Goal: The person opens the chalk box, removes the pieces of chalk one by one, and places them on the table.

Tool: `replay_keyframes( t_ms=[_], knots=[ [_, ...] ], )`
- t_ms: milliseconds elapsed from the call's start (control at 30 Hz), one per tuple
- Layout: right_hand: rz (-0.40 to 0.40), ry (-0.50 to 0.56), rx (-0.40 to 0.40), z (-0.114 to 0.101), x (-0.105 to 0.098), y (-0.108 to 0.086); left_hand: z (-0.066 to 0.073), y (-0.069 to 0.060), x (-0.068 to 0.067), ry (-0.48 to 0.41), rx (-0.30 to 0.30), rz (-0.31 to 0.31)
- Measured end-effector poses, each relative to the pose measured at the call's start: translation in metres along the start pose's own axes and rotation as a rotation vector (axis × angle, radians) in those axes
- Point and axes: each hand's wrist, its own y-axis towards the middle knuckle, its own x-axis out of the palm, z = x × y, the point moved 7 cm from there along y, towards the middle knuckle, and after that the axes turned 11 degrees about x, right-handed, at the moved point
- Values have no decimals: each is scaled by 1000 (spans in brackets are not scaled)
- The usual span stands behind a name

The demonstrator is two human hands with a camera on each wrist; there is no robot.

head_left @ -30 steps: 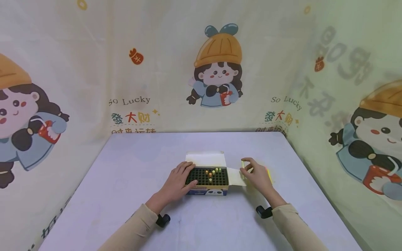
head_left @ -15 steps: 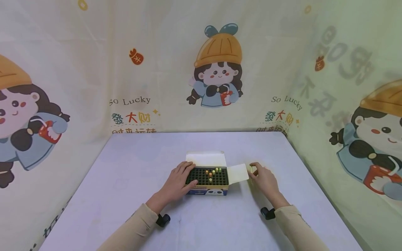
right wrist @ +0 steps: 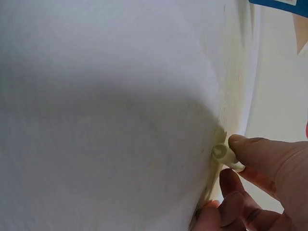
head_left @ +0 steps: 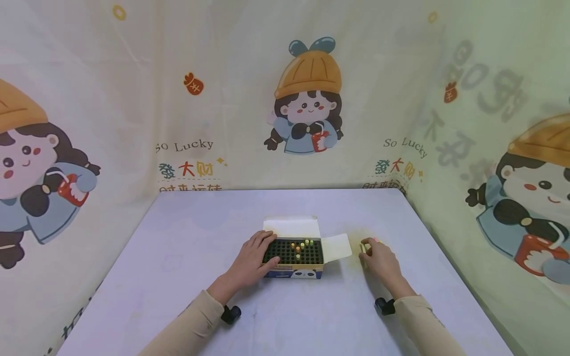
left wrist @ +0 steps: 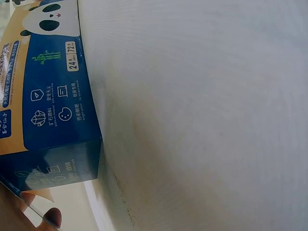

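Note:
A small blue and yellow box (head_left: 285, 273) with a black, holed insert lies in front; several short chalk sticks stand in its holes, mostly on the right half. My left hand (head_left: 247, 262) grips the box's left end, thumb along the near edge and fingers at the far side. In the left wrist view, the box's printed side (left wrist: 57, 96) fills the upper left. To the right of the box, my right hand (head_left: 384, 264) pinches a pale yellow chalk stick (right wrist: 226, 155) between thumb and fingers, low over the table.
The box's white lid (head_left: 291, 226) is folded back behind it, and a white side flap (head_left: 337, 247) sticks out to the right. Faint yellow dust marks the white tabletop (head_left: 200, 222) near the right hand. A printed cloth wall (head_left: 240, 99) stands behind.
My right hand has moved right, away from the box, with the chalk stick. The side flap has swung up from its lower position. My left hand has stayed on the box.

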Motion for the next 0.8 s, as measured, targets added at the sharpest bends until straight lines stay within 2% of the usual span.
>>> replay_keyframes(
  t_ms=[400, 800],
  knots=[
    [43, 7, -14, 9, -6, 6, -1, -1, 0, 15, 18, 33],
    [62, 27, 14, 16, -10, 11, -4, -1, 3, 6, -6, -7]
  ],
)
